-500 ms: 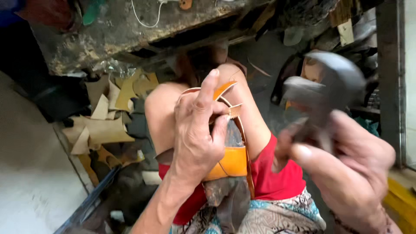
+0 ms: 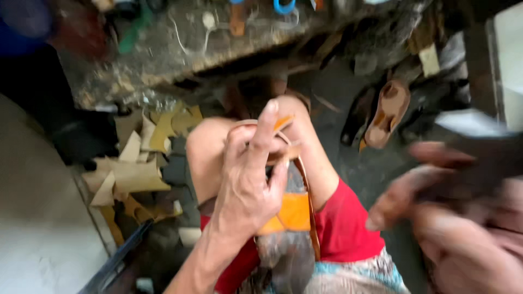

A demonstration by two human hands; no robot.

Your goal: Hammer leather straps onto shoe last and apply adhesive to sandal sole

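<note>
Fingers of the left hand are curling shut around an orange sandal, pressing it on the knee at frame centre. At right, the blurred right hand is closing around a dark hammer. Leather scraps are lying at left.

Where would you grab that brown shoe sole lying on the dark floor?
Probably at the narrow waist of the brown shoe sole, coming from above with fingers on its two long edges. It lies flat and apart from the left hand and the blurred right hand, so its sides look open.
</note>
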